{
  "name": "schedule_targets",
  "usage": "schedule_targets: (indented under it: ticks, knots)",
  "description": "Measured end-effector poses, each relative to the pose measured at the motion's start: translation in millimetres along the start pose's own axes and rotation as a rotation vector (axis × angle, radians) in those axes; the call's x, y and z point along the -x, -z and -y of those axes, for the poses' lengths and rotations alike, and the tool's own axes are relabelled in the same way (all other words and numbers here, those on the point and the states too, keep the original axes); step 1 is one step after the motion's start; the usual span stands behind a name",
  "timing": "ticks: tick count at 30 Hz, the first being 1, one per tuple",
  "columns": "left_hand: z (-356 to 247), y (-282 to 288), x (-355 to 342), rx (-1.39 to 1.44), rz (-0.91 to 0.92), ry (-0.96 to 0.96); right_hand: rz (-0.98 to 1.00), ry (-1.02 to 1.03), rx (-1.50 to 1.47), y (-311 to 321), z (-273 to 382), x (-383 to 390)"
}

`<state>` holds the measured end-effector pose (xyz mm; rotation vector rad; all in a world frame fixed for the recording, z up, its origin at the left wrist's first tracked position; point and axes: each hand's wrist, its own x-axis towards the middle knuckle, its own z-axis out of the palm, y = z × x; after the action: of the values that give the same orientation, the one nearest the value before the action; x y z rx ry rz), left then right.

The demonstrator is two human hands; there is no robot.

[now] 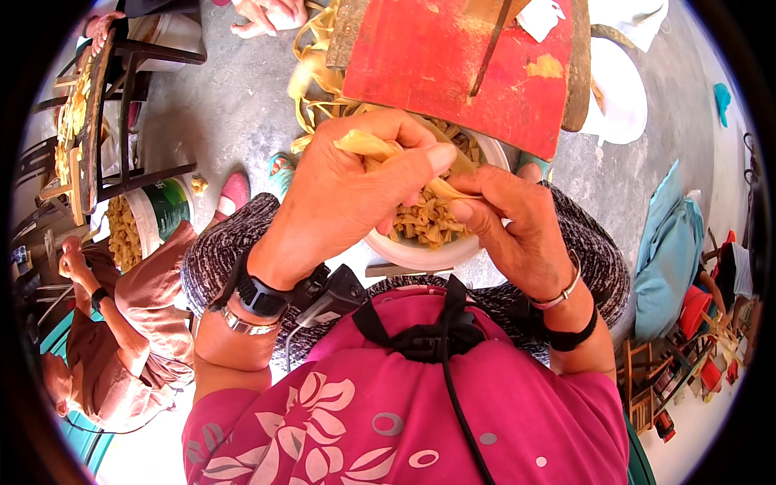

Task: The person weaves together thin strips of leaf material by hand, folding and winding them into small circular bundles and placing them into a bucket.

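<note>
A pale yellow, soft, flat strip (365, 145) runs between my two hands, just above a white bucket. My left hand (343, 190) is closed round it, with one end sticking out over the fist. My right hand (517, 222) pinches another part of the strip between thumb and fingers. What the strip is made of, I cannot tell. Beneath the hands, the white bucket (420, 260) between my knees holds many small tan folded pieces (432, 222). My fingers hide part of the bucket's contents.
A worn red board (428, 65) stands just beyond the bucket, with long yellow strips (311, 81) hanging at its left. A white bag (618, 93) lies right of it. At left, another person (121, 347) sits by a tipped bucket (153, 212); blue cloth (667, 250) is at right.
</note>
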<state>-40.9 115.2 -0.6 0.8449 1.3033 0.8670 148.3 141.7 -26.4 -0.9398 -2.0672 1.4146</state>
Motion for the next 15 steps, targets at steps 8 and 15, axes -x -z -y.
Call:
schedule_targets:
  ticks: [8, 15]
  knots:
    - [-3.6, 1.1, 5.1, -0.022, 0.110, -0.047, 0.096, 0.015, 0.098, 4.2, 18.3, -6.8]
    - [-8.6, 19.3, 6.6, 0.211, -0.034, -0.190, 0.084, 0.099, 0.099, 28.6, 18.6, 0.7]
